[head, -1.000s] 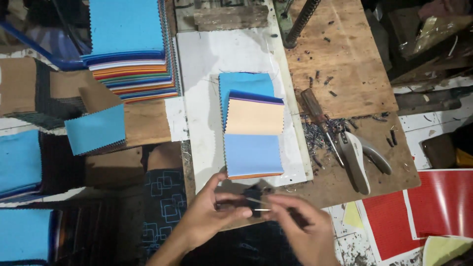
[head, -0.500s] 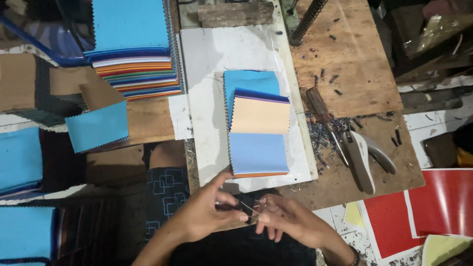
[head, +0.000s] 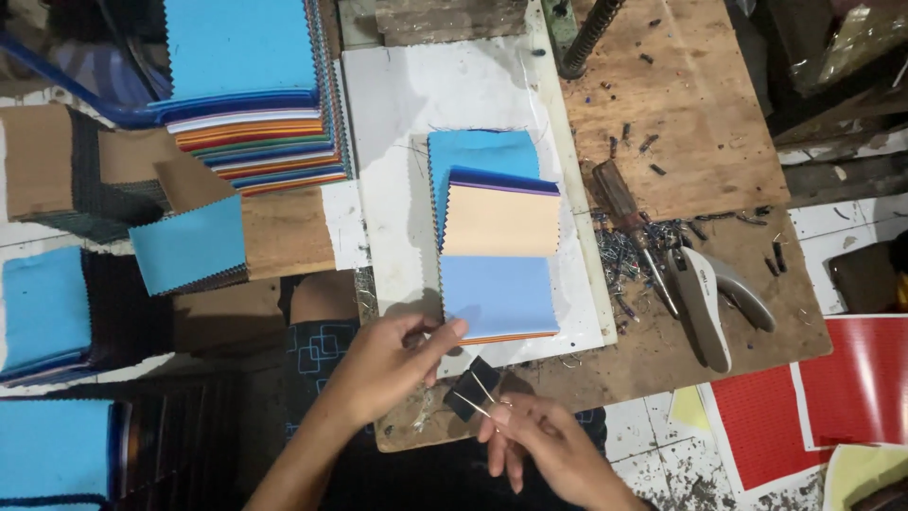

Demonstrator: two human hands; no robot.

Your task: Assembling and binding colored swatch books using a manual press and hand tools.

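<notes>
My right hand (head: 534, 440) pinches the wire handles of a black binder clip (head: 470, 390) just past the near edge of the wooden table (head: 700, 114). My left hand (head: 392, 360) hovers beside it, fingers loosely curled, the fingertips near the bottom edge of a small stack of fabric swatches (head: 497, 246). That stack lies fanned on a white sheet (head: 397, 114): light blue at the top, beige in the middle, pale blue at the bottom, with pinked edges.
A tall pile of coloured swatches topped in blue (head: 251, 85) stands at the back left. More blue swatches (head: 189, 244) and dark piles lie at the left. A screwdriver (head: 629, 222), a grey stapler (head: 714, 298) and loose staples lie right of the sheet. Red sheets (head: 823, 397) cover the floor at right.
My left hand has let go of the binder clip and drawn up and left toward the swatch stack. My right hand keeps the clip by its wire handles.
</notes>
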